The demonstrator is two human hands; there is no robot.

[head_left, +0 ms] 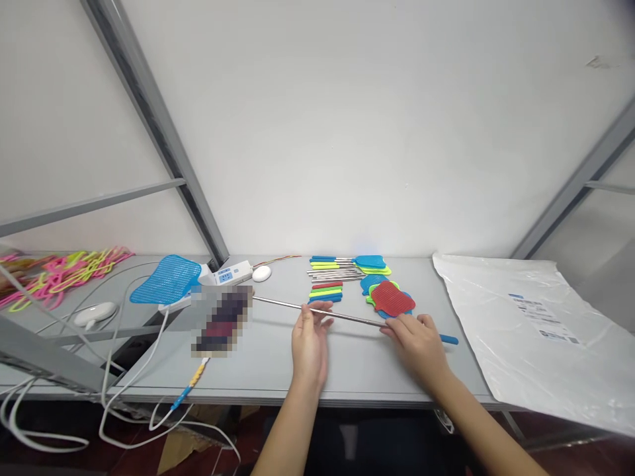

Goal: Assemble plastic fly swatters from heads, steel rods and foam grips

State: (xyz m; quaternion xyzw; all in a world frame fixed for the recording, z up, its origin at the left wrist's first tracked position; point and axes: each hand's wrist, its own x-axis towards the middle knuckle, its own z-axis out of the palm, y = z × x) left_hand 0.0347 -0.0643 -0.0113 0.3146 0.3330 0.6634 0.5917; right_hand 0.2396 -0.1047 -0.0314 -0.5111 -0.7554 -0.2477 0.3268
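A blue fly swatter (166, 281) with a long metal rod stretches across the shelf in front of me, its mesh head far left and its blue handle (449, 339) at the right. My left hand (311, 340) is closed on the middle of the rod, thumb in front and fingers curled behind. Nearer the handle, my right hand (417, 344) grips the rod from above. Behind the rod lie loose swatter heads, a red one (393, 299) on top, a row of coloured handles (326, 291) and several bare metal rods (335, 274).
Assembled swatters (370, 262) lie by the wall. A white plastic bag (526, 330) covers the right side. At left are a power strip (233, 272), a blurred object (223, 322), a white cable (153, 357), a grey metal post (163, 132) and pink and yellow cords (74, 274).
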